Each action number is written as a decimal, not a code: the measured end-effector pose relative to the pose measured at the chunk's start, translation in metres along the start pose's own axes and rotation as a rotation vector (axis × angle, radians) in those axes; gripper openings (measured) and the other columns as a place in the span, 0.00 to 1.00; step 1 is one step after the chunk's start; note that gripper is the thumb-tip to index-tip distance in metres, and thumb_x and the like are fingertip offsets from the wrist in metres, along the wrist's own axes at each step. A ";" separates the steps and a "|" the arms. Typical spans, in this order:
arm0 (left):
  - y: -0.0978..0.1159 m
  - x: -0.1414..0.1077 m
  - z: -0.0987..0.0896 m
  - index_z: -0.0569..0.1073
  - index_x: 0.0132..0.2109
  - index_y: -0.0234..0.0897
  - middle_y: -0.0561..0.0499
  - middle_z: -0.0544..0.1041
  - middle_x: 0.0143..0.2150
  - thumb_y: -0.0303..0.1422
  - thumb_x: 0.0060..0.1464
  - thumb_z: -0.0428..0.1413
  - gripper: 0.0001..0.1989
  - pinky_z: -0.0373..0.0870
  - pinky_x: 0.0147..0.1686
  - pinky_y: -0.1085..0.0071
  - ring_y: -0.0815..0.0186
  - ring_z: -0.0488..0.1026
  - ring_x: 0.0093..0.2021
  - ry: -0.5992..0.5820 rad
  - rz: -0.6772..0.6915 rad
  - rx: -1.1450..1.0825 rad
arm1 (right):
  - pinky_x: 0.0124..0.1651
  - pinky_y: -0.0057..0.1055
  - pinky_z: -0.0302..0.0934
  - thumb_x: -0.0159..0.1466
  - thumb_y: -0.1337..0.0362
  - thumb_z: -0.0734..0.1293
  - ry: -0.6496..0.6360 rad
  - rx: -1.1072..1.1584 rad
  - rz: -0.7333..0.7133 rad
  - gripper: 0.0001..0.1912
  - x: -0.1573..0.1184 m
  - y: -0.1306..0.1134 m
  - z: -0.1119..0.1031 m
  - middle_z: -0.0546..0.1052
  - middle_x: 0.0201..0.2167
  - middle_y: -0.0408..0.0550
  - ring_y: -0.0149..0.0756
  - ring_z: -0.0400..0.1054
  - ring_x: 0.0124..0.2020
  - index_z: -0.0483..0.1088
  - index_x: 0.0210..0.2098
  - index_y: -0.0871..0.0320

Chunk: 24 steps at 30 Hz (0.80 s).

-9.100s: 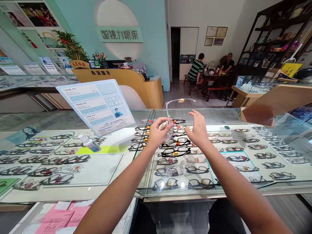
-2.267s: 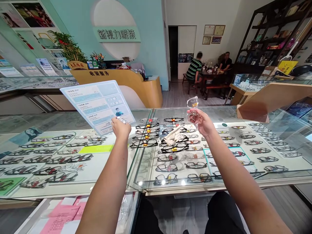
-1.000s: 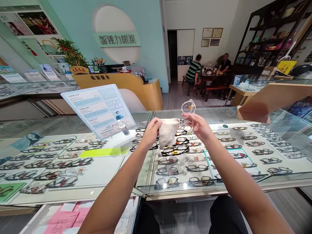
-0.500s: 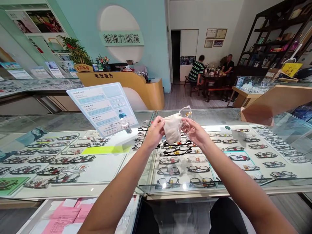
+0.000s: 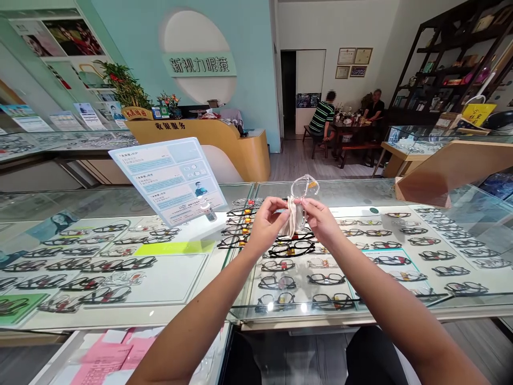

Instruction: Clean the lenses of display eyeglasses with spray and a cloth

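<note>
Above the glass counter, my right hand [image 5: 319, 215] pinches a pair of clear-framed eyeglasses [image 5: 305, 186] held upright on end, one lens up and the other low between my hands. My left hand [image 5: 270, 220] is closed on a cream cleaning cloth [image 5: 291, 218], which hangs folded against the near side of the glasses. Whether the cloth wraps the lower lens I cannot tell. Just below the hands, a black pair of eyeglasses [image 5: 292, 247] lies on the counter, beside a column of stacked frames [image 5: 240, 224] to the left.
The glass display counter [image 5: 248, 315] holds rows of eyeglasses. A tilted blue-white sign [image 5: 168, 179] and a small bottle [image 5: 209, 213] stand left of my hands. A brown board [image 5: 452, 171] leans at right. Two people [image 5: 323, 118] sit at a far table.
The cloth, spread flat before, is now folded narrow beside the glasses. My left hand has moved right, closer to my right hand, and the glasses have turned slightly.
</note>
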<state>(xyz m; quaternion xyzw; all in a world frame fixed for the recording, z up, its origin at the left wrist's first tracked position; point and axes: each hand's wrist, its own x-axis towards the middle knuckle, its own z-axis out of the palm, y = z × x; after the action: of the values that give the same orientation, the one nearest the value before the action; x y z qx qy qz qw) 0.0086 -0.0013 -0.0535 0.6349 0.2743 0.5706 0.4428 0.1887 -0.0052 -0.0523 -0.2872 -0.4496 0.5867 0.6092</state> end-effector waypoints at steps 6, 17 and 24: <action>-0.004 -0.001 0.007 0.70 0.46 0.40 0.53 0.74 0.40 0.52 0.51 0.73 0.29 0.69 0.40 0.72 0.66 0.72 0.39 0.009 -0.161 -0.050 | 0.52 0.37 0.66 0.57 0.45 0.81 -0.046 -0.023 0.044 0.19 -0.006 -0.002 0.006 0.85 0.43 0.47 0.41 0.74 0.44 0.87 0.40 0.51; 0.009 -0.005 0.012 0.81 0.41 0.33 0.48 0.80 0.36 0.52 0.46 0.75 0.27 0.67 0.36 0.72 0.66 0.72 0.35 -0.113 -0.497 -0.381 | 0.44 0.32 0.64 0.57 0.45 0.81 -0.030 0.003 0.022 0.19 -0.004 -0.007 0.001 0.82 0.40 0.45 0.36 0.71 0.38 0.86 0.39 0.51; 0.002 -0.005 0.011 0.80 0.42 0.33 0.50 0.80 0.33 0.52 0.43 0.77 0.30 0.68 0.34 0.73 0.69 0.73 0.30 -0.144 -0.542 -0.350 | 0.48 0.33 0.64 0.60 0.46 0.79 -0.081 -0.067 -0.015 0.17 -0.004 -0.001 0.001 0.82 0.44 0.46 0.38 0.72 0.43 0.86 0.40 0.51</action>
<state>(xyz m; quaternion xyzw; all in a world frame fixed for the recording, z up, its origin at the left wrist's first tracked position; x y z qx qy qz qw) 0.0174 -0.0095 -0.0538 0.4920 0.2989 0.4241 0.6991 0.1889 -0.0097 -0.0519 -0.2800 -0.4955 0.5779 0.5849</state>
